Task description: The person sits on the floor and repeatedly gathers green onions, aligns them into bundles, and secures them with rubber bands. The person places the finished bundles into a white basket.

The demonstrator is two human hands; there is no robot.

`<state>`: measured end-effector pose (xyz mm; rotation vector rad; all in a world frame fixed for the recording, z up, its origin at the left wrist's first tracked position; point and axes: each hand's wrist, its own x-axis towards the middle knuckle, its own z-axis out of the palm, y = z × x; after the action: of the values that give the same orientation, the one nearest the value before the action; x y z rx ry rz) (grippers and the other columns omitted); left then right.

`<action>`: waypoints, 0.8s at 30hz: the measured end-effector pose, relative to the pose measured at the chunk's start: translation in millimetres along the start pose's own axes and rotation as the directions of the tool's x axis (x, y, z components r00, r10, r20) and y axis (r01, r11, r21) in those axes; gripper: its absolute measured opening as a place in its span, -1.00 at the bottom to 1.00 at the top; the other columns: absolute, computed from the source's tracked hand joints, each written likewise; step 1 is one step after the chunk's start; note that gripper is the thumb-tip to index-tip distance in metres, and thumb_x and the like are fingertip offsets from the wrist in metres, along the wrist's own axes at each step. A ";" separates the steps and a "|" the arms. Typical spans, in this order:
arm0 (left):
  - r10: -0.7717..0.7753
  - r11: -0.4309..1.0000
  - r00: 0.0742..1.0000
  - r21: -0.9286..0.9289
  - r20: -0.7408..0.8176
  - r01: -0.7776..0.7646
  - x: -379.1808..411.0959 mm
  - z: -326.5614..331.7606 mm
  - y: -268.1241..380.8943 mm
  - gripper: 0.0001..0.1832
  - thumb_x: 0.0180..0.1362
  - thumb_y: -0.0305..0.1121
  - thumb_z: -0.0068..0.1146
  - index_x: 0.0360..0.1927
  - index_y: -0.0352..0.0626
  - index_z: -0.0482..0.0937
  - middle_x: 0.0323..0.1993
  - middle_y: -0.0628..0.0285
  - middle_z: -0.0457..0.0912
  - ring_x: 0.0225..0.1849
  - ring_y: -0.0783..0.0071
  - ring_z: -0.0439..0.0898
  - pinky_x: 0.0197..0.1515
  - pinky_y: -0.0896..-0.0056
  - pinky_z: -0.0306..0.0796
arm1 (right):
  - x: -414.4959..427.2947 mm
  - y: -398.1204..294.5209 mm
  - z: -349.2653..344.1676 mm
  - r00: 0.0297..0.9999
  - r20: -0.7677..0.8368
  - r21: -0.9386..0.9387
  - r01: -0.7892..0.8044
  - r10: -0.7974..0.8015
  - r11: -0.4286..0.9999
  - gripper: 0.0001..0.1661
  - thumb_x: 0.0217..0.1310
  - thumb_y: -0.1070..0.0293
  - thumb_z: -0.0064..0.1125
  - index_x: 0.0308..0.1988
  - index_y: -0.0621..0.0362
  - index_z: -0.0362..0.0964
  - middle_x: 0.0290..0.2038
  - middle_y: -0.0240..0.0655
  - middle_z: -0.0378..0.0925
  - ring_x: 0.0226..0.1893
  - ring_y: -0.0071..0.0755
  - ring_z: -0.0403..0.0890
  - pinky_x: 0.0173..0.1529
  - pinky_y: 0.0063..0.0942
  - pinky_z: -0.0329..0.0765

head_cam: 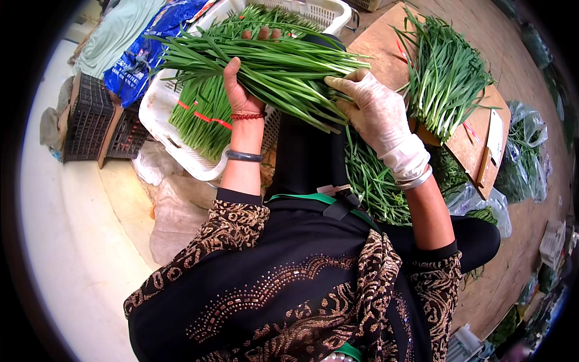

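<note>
My bare left hand (243, 96) is wrapped around a loose bunch of garlic chives (289, 74), thumb on the near side and fingertips showing beyond the far edge. The leaf tips point left and the pale stem ends point right. At those stem ends, my right hand (373, 102), in a thin white glove, pinches a few stems between thumb and fingers. Beneath it, more loose chives (377, 181) lie heaped beside my leg. A white plastic crate (165, 138) stands beyond my left hand, holding chive bundles (206, 122) tied with red bands.
To the right, a wooden board (479, 122) carries a pile of chives (445, 77), red ties (471, 131) and a wooden-handled cleaver (491, 147). Plastic bags of greens (524, 154) stand past it. Black crates (88, 120) and a blue printed sack (140, 63) are at left.
</note>
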<state>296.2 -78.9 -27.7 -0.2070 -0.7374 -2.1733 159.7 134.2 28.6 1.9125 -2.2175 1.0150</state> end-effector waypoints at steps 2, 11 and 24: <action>0.006 1.000 1.000 -0.008 -0.004 -0.006 -0.8 1.3 -0.1 -0.32 0.11 -0.21 0.17 0.32 -0.15 0.31 0.39 0.02 0.26 0.51 -0.03 0.00 0.53 -0.17 -0.15 | 0.4 -0.5 6.4 1.000 -0.010 -0.034 0.029 -0.029 0.999 -0.56 -0.06 0.40 0.35 -0.06 -0.05 0.60 -0.27 -0.35 0.52 -0.21 -0.23 0.62 -0.19 -0.31 0.57; 0.024 1.000 1.000 0.008 -0.001 -0.024 -1.5 4.4 -0.1 -0.33 0.08 -0.32 0.11 0.32 -0.16 0.30 0.36 0.04 0.29 0.50 -0.03 0.02 0.53 -0.18 -0.12 | 3.7 -8.5 32.3 0.981 -0.139 -0.197 0.104 -0.133 0.975 -0.77 0.05 0.40 0.20 -0.20 0.00 0.59 -0.33 -0.35 0.50 -0.30 -0.25 0.60 -0.27 -0.34 0.56; 0.020 0.998 0.999 -0.061 -0.039 -0.022 -3.9 -3.1 0.4 -0.36 0.07 -0.40 0.17 0.28 -0.09 0.31 0.17 0.10 0.47 0.44 -0.04 0.18 0.48 -0.21 0.05 | -5.0 -2.6 47.7 0.950 -0.300 0.199 -0.029 0.089 0.980 -0.86 0.14 0.45 0.23 -0.25 0.00 0.49 -0.35 -0.31 0.54 -0.33 -0.12 0.63 -0.30 -0.31 0.56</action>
<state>299.4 -78.3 -31.5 -0.2033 -0.6440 -2.1756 181.1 114.9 -9.9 1.6195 -2.0747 1.4725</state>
